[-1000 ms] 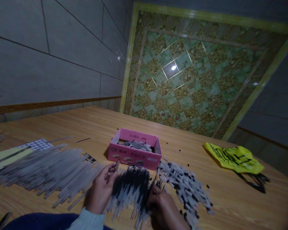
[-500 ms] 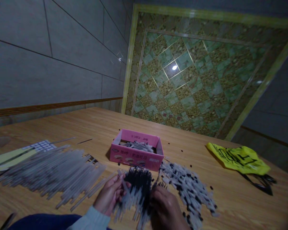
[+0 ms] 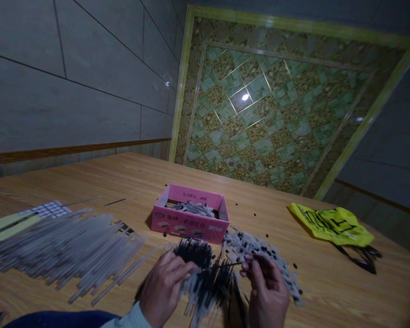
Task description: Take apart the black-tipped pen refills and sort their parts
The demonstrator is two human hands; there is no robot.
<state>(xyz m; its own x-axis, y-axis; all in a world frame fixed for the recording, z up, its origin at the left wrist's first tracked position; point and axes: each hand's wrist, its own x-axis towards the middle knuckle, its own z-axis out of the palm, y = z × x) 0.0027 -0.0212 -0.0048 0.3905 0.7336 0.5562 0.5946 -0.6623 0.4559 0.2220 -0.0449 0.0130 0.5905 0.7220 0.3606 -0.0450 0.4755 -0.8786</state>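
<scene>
My left hand (image 3: 164, 287) is closed around a bundle of thin black-tipped pen refills (image 3: 205, 278) lying in front of me on the wooden table (image 3: 130, 177). Just to the right, my right hand (image 3: 264, 284) pinches a single thin black refill (image 3: 230, 264) that points left toward the bundle. A heap of small grey and black pen parts (image 3: 259, 255) lies just beyond my right hand. Behind the bundle stands a pink cardboard box (image 3: 190, 222) with several grey pieces inside.
A wide pile of grey pen tubes (image 3: 64, 246) spreads over the table's left side, with yellow and printed sheets (image 3: 27, 217) behind it. A yellow plastic bag (image 3: 331, 223) with black handles lies at the right. Small black bits dot the table past the box.
My right hand has lifted off the bundle and moved right, now pinching a single refill. My left hand has slid right onto the bundle, no longer holding the light tube up.
</scene>
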